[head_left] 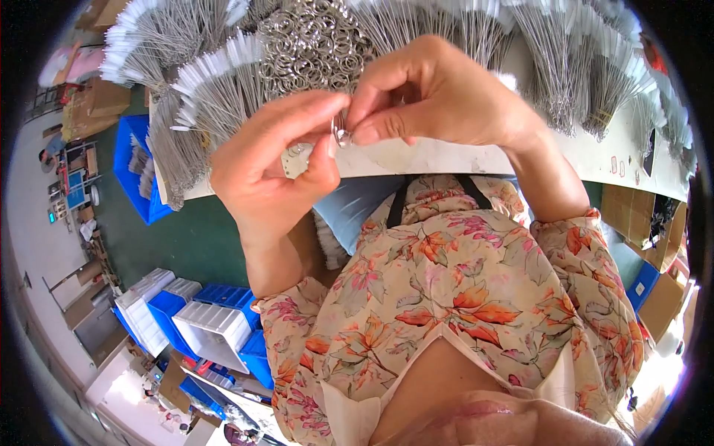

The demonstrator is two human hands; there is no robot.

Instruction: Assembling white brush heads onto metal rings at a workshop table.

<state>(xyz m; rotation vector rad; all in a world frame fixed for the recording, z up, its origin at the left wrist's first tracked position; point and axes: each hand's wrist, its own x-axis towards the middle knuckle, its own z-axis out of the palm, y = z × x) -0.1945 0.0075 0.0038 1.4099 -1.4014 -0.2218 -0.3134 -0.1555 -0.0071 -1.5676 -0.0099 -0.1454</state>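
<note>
Both hands meet over the near table edge. The left hand and right hand each pinch one small ring between thumb and fingertips — work on it looks unfinished. A ring pile and wire bundles wait beyond. Fingers hide the ring's join — too small to read.

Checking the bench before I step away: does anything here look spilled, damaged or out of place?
Nothing stands out. Both hands, left hand and right hand, pinch a small metal ring; the ring pile sits heaped on the table.
</note>
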